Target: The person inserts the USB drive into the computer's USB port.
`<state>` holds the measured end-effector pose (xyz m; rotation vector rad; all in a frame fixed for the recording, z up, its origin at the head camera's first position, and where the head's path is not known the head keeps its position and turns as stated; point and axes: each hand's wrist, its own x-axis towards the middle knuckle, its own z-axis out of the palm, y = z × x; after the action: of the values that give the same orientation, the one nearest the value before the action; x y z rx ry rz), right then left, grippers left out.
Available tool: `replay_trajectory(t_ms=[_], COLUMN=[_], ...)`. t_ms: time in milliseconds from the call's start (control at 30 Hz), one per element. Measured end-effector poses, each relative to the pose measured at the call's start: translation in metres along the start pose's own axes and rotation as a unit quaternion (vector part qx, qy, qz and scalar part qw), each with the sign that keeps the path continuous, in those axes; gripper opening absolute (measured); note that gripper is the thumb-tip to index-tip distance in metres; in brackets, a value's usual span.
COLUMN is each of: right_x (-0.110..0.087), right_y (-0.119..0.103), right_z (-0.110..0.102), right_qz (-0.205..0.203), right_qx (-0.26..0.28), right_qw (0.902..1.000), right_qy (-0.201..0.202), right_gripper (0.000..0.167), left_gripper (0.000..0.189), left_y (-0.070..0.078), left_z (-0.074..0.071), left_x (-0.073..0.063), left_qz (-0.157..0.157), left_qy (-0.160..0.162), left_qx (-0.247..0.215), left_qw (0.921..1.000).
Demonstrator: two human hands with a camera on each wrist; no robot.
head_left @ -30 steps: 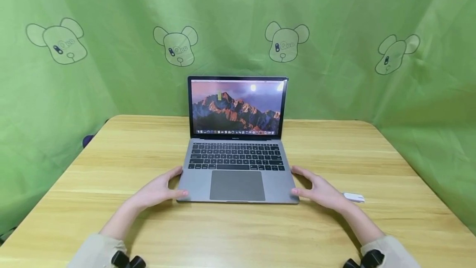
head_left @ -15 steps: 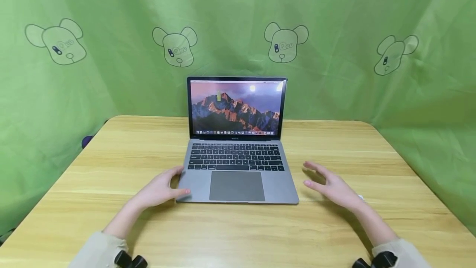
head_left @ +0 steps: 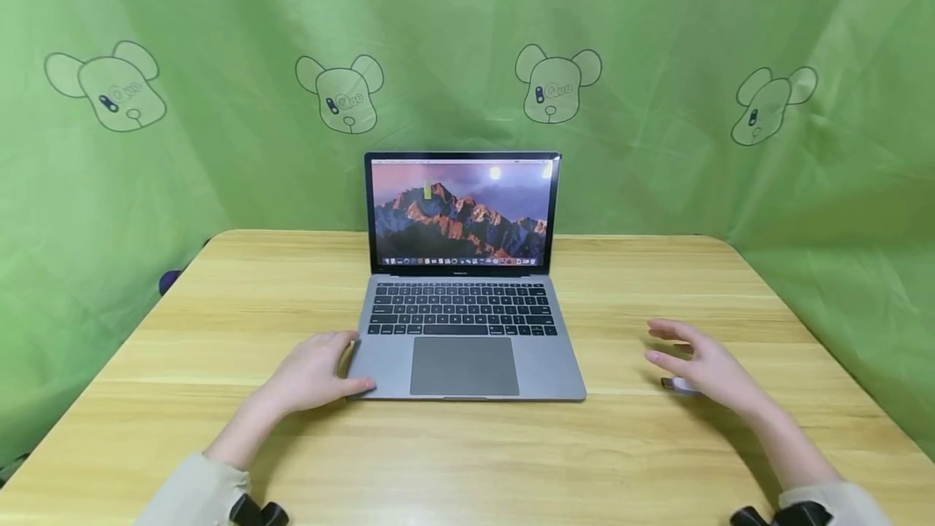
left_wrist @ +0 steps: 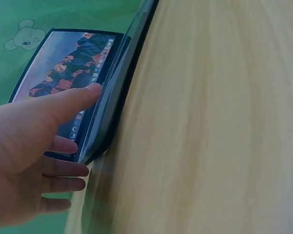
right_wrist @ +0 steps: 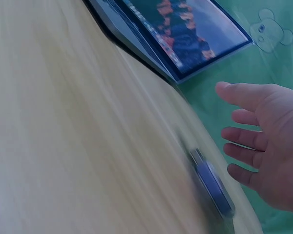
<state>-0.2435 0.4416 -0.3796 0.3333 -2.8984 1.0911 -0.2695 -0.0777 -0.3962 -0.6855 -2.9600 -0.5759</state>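
A grey laptop [head_left: 464,365] stands with its lid up on the wooden table, its screen lit with a mountain picture. At its front left corner my left hand [head_left: 310,373] rests, thumb over the palm rest and fingers along the side edge. Those fingers [left_wrist: 63,169] look straight and relaxed in the left wrist view. Over the table to the laptop's right, my right hand [head_left: 719,372] holds nothing, its fingers apart and loosely bent. Just below it lies a small white USB flash drive [head_left: 683,385] with a metal plug, partly hidden by the hand in the head view.
The wooden table [head_left: 467,461] has rounded far corners. Behind it and along both sides hangs a green cloth [head_left: 453,39] with printed bear heads. A small dark purple thing [head_left: 169,281] shows past the table's left edge.
My right hand has left the laptop's right edge and moved right, over the USB flash drive. The left hand stays at the laptop's left corner. The laptop has hardly moved.
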Motion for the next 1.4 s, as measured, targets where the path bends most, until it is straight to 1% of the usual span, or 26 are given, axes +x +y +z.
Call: replay_trajectory(t_ms=[167,267,433,533,633,767,1000,1200,1400], right_x=[-0.005,-0.009,-0.015,-0.018,-0.020,-0.022,-0.023,-0.022,-0.025], right_y=[0.011,0.018,0.026,0.028,0.029,0.032,0.037,0.039,0.037], right_z=[-0.011,-0.017,-0.022,-0.023,-0.024,-0.023,-0.021,-0.018,-0.015], right_qz=[0.013,0.013,0.016,0.018,0.015,-0.001,-0.041,-0.056,-0.057], right_qx=[-0.030,-0.047,-0.069,-0.079,-0.077,-0.065,-0.061,-0.058,-0.071], right_qw=[0.9995,0.9988,0.9974,0.9965,0.9964,0.9972,0.9965,0.9961,0.9957], right_qy=[-0.002,-0.004,-0.013,-0.021,-0.030,-0.037,-0.040,-0.036,-0.015], right_gripper=[0.059,0.057,0.054,0.055,0.053,0.046,0.034,0.023,0.015], left_gripper=[0.083,0.085,0.085,0.084,0.083,0.083,0.085,0.085,0.089], left_y=[0.001,0.002,0.003,0.004,0.005,0.006,0.006,0.004,0.005], left_z=[-0.001,-0.001,-0.001,0.000,0.001,0.000,0.001,0.000,-0.002], left_x=[-0.002,-0.003,-0.003,-0.002,-0.002,-0.002,-0.001,-0.001,-0.001], left_qz=[-0.001,-0.001,0.011,0.019,0.024,0.030,0.034,0.039,0.039], left_qy=[-0.008,-0.012,-0.012,-0.011,-0.009,-0.007,-0.012,-0.012,-0.019], left_qx=[0.046,0.068,0.108,0.123,0.132,0.136,0.145,0.145,0.136], left_qw=[0.9989,0.9976,0.9940,0.9921,0.9909,0.9902,0.9888,0.9886,0.9897])
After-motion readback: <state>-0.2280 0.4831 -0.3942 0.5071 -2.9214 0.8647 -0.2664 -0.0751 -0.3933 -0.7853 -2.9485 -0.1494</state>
